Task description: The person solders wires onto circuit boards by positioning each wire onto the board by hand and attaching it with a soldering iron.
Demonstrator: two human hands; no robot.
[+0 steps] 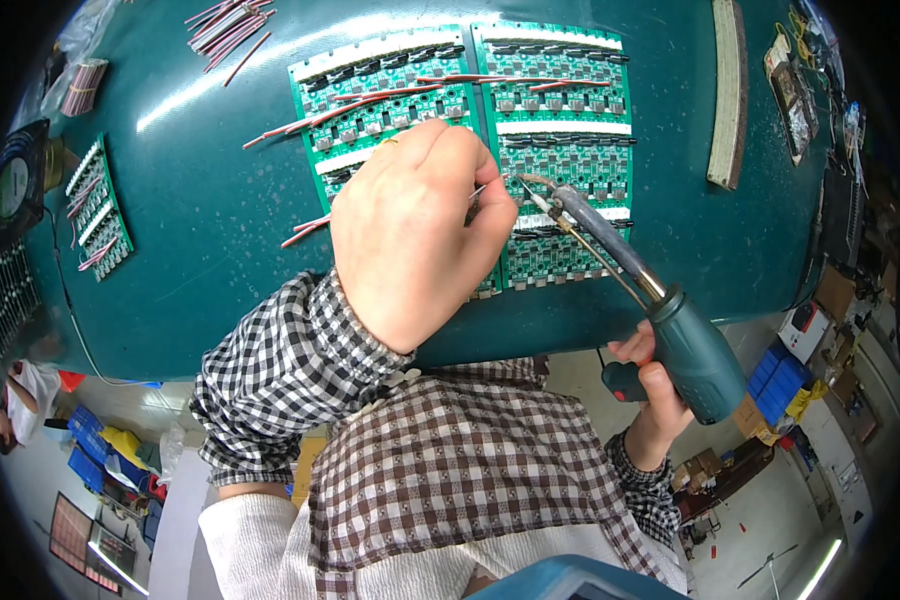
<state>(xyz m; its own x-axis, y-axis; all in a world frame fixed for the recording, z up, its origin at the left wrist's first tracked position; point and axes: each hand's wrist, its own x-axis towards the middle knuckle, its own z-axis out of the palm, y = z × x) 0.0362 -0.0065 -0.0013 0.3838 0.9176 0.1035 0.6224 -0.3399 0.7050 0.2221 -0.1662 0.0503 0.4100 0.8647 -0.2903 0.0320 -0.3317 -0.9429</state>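
Two green circuit board panels [562,155] lie side by side on the teal table, with rows of small components and white strips. My left hand [415,225] is over the left panel, thumb and fingers pinched on a thin wire [478,190]; most of the wire is hidden by the fingers. My right hand [658,395] is closed round the trigger grip of a soldering gun [695,350] with a dark green body. Its long barrel points up and left, the tip close to the wire end over the right panel. Red and white wires [370,97] lie across both panels.
A loose pile of wires [228,28] and a tied wire bundle [85,86] lie at the far left. Another board panel [100,210] with wires is on the left, near a dark fan [15,180]. A long pale bar [725,95] lies right; a person [25,400] shows at the left edge.
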